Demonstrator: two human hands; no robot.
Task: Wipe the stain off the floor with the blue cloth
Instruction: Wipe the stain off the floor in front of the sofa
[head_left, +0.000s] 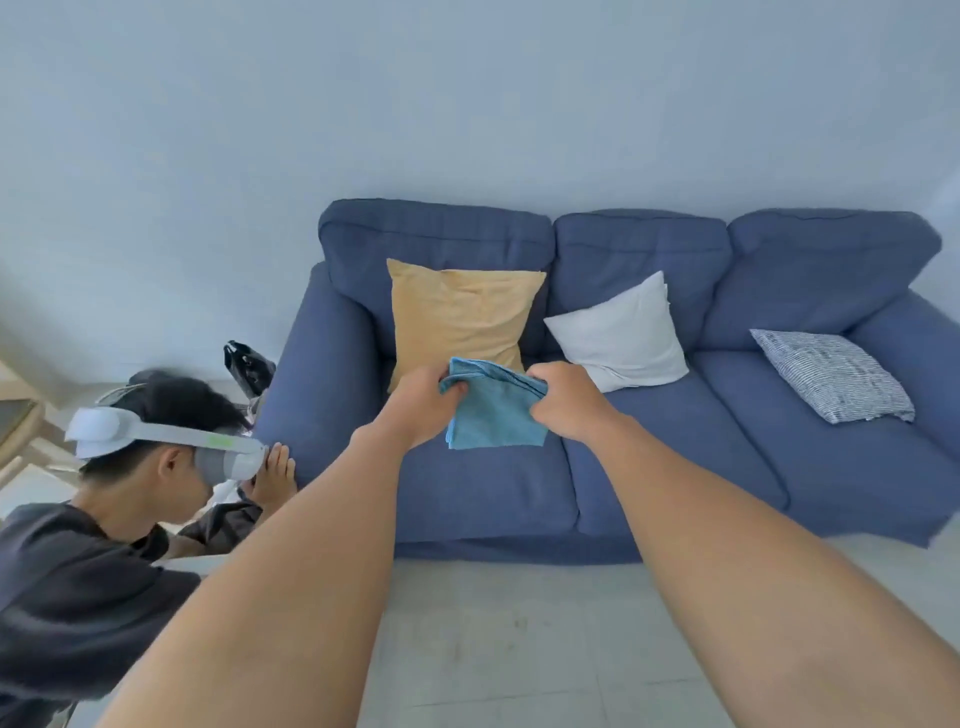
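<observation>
Room: a pale wall is filling the top of the frame, a blue sofa (597, 415) is stretching across the centre and right, and the light tiled floor (493, 649) is running along the bottom between the two forearms.
Cushions: a yellow one (457, 317), a white one (623, 332) and a striped one (831, 374) are sitting along the sofa seat, left to right.
Bystander: at lower left a person in a dark top is crouching by the sofa arm, wearing a white headset (156, 441).
Step in hand: the blue cloth (493, 410) is being held up at mid-frame, in front of the sofa seat — by my reading this is gathering or folding before any wiping is starting.
Left hand (426, 400): fingers are curling closed on the cloth's upper left corner.
Right hand (566, 400): it is closing in a pinch on the upper right edge.
Cloth: light blue, towel-like weave, hanging doubled over with its lower edge loose — looking soft and limp, likely bunching easily under a palm.
Stain: faint dark smudges (514, 621) are showing on the tiles at lower centre; whether that is the stain, I cannot tell for sure.
Next move: it is calling for bringing the cloth down from sofa height to the floor and pressing it flat over the mark.
</observation>
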